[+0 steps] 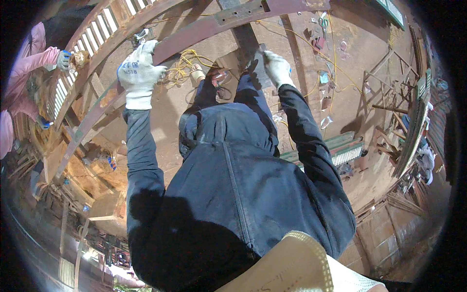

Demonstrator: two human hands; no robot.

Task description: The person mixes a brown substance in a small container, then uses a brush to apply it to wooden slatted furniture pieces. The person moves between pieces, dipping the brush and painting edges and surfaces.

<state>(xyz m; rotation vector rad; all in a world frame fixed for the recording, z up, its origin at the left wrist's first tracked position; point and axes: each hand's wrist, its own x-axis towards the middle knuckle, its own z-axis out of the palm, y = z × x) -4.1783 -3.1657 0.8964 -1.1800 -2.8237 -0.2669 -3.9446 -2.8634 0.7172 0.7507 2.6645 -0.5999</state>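
Note:
A long reddish-brown beam (194,33), bent by the lens, crosses in front of me from the upper right to the lower left. My left hand (138,75), in a white knit glove, is closed over it, the thumb on the near side and the fingers toward the far side. My right hand (278,68), gloved alike, is closed at the edge of a flat grey piece (260,70) just below the beam. Its fingertips are partly hidden, and what kind of piece it is cannot be made out.
Yellow cord (187,61) lies coiled on the floor between my hands, beside a beige cylinder (197,73). Another person's gloved hand (63,60) works at the left by a slatted wooden frame (99,31). A green-edged panel (340,146) and stacked timber (413,126) lie to the right.

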